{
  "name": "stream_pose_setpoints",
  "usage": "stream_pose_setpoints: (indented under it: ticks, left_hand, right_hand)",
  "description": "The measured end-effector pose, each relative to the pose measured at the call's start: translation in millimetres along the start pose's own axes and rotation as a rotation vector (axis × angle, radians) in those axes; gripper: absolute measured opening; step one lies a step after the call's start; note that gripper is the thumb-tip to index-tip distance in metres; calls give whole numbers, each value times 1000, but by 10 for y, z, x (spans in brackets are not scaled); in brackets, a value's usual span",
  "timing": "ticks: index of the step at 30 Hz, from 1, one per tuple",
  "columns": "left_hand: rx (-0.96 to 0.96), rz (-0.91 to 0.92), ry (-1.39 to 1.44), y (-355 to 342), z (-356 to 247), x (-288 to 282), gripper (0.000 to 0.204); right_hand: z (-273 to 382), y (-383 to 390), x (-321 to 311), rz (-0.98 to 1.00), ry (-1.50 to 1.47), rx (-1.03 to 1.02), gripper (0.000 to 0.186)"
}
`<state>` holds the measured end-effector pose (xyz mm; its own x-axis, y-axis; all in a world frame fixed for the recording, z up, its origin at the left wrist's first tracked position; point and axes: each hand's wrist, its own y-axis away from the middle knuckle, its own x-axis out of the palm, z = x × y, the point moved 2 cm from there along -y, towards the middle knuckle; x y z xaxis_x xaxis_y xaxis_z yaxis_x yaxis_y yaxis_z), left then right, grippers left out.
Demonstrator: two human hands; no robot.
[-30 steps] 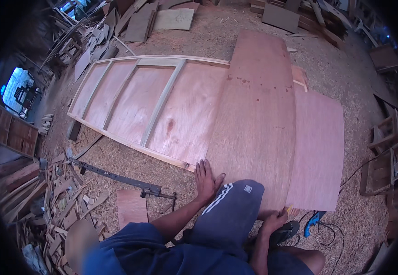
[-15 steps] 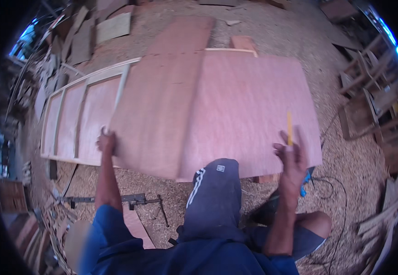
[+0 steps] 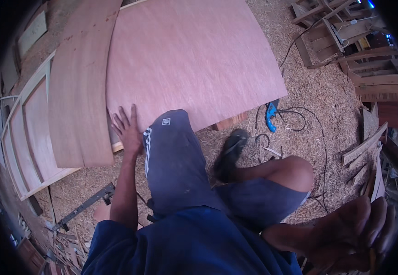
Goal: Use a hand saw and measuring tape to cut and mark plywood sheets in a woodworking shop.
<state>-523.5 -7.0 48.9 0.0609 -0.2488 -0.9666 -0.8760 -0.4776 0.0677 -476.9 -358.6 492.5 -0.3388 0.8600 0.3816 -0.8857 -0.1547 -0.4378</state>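
My left hand point(image 3: 129, 130) lies with fingers spread on the near edge of a pinkish plywood sheet point(image 3: 189, 59), beside my raised knee. Left of that hand a browner, narrower board point(image 3: 82, 87) crosses over a pale wooden frame point(image 3: 34, 183), whose slats show at the far left. At the lower right, my right hand point(image 3: 350, 233) is raised off the work with its fingers curled. A short piece of a yellow pencil point(image 3: 372, 260) shows at those fingers; the rest of it is hidden.
A blue-handled tool point(image 3: 271, 118) lies by the sheet's right corner, next to a dark cable point(image 3: 320, 133). A metal bar clamp point(image 3: 84, 207) rests at lower left. Wooden furniture frames point(image 3: 320, 43) and offcuts point(image 3: 364, 144) stand along the right. Shavings cover the floor.
My left hand has left the brown board's left side and moved right onto the pink sheet. My right hand has swung down and right, away from the sheet, with the pencil. The view has shifted.
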Motion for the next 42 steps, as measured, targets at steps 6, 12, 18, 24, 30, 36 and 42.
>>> stream_pose_setpoints:
  ticks: [6,12,18,24,30,36,42]
  left_hand:
    - [-291,85,88,-240,53,-2,129]
    - [-585,89,210,-607,-229,-132,146]
    - [-650,147,143,-734,-361,-368,148]
    - [-743,115,300,-846,-401,-494,118]
    - [-784,100,434,-975,-697,-509,108]
    - [-749,135,298,-1106,-955,-336,107]
    - [-635,174,518,-1445,-864,-312,102]
  right_hand:
    - [-271,-391,-521,194,-169,-272,31]
    - [-543,-737,-1469,246,-117,-242,44]
    - [-1585,-1740,-2273,-17,457,-190,58]
    - [-3602,-1761,-3875,10,1427,573,71]
    - [-4139,-1207,-5165,-224,945,481,47]
    - [-3981,-1515,-5243,-187,1084,476,47]
    - [-4095,-1649,-5408,-225,1102,565,47]
